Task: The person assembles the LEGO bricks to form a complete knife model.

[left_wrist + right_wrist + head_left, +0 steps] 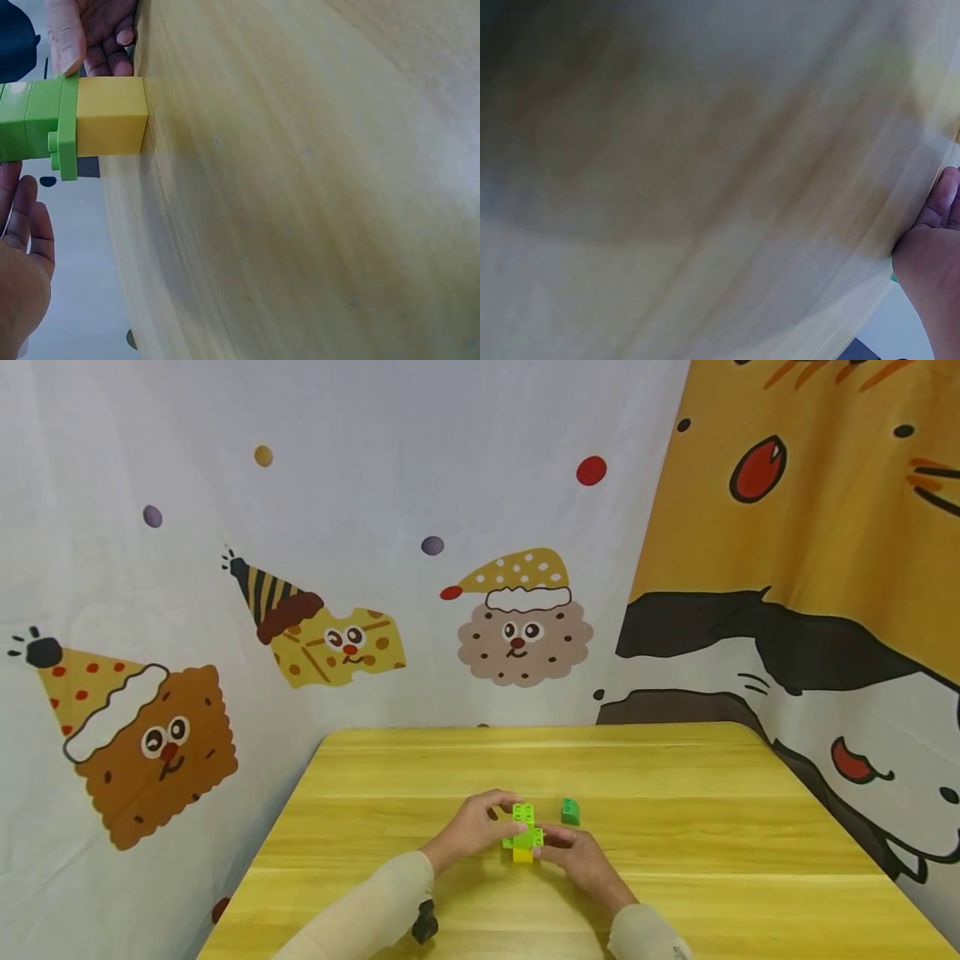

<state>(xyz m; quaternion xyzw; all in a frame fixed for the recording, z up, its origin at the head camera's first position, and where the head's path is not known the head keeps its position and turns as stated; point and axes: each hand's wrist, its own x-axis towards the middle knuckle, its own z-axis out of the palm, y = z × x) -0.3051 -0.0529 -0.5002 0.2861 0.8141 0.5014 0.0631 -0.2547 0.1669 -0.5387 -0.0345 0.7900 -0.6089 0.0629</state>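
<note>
A small stack of toy building blocks stands upright on the table. Its bottom is a yellow block, with a wider light green plate across it and light green blocks on top. My left hand pinches the upper green part from the left, thumb in front and fingers behind. From the right, my right hand holds the end of the green plate between thumb and fingers. In the right wrist view, only part of the right hand shows at the edge, and the stack is out of sight.
A loose darker green block with a curved side lies behind the right hand. The wood-grain table ends at a cloth backdrop with cartoon prints. Below the left sleeve is a black object.
</note>
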